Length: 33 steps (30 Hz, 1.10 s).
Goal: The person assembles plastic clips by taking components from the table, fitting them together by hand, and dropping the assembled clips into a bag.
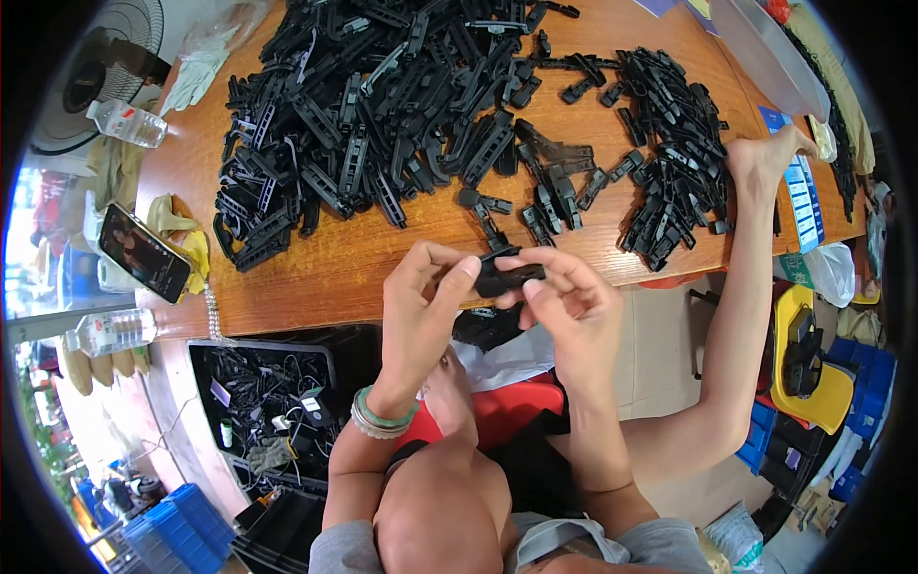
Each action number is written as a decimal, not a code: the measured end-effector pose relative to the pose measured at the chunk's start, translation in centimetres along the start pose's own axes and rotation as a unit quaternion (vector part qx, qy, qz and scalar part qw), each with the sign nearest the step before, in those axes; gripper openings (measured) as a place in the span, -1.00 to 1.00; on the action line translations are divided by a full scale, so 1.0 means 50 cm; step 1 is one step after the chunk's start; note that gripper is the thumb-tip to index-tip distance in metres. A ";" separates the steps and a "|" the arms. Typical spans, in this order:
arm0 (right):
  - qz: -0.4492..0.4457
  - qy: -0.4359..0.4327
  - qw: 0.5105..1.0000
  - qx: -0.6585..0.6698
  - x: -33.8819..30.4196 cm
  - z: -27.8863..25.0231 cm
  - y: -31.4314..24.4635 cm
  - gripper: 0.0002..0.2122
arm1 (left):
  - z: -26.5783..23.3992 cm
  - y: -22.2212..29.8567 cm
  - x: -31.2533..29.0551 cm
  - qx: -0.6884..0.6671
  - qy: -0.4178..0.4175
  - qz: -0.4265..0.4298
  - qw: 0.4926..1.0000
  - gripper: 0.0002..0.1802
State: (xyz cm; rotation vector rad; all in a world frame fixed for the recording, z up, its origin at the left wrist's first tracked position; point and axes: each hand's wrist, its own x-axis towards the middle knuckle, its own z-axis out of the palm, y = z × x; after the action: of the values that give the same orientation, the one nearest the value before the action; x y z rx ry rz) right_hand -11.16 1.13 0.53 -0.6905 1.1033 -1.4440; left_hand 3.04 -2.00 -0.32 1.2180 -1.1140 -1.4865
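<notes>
Just off the table's near edge, my left hand [421, 301] and my right hand [579, 311] meet around a small black plastic part [499, 277]. The left thumb and fingers pinch its left end; the right thumb and fingers close on its right end. Fingers cover much of it, so its exact kind is unclear. Beyond my hands, a large heap of long black plastic clip-like pieces [349, 124] covers the table's left and middle. A smaller pile of short black parts [669, 172] lies to the right. Between them are several loose black parts [555, 196].
A bare leg [741, 325] rests its foot on the wooden table [354, 273] at right. A phone [143, 253] leans at the left edge near plastic bottles [129, 124]. Below stands a black bin [263, 349] of parts and cables. A fan [96, 77] is far left.
</notes>
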 end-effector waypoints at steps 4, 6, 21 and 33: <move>-0.030 -0.021 0.994 -0.100 -0.008 -0.012 0.006 -0.76 | -0.005 0.007 0.004 -0.083 -0.032 -0.062 0.994 -0.78; -0.055 -0.011 0.988 -0.147 -0.006 -0.014 0.003 -0.78 | -0.015 0.004 0.006 -0.083 -0.059 -0.072 0.992 -0.73; -0.209 -0.013 0.922 -0.325 -0.015 -0.030 0.015 -0.75 | -0.005 0.025 -0.018 0.301 -0.168 0.143 0.928 -0.57; -0.135 -0.114 0.952 -0.248 -0.006 -0.069 0.011 -0.51 | -0.002 0.008 -0.034 0.278 -0.184 0.175 0.926 -0.58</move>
State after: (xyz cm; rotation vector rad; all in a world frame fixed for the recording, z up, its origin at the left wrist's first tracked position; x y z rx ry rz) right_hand -13.95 2.32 -1.28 -1.3765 1.2328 -1.2716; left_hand 3.41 -0.43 0.37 1.0363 -1.9962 -1.1788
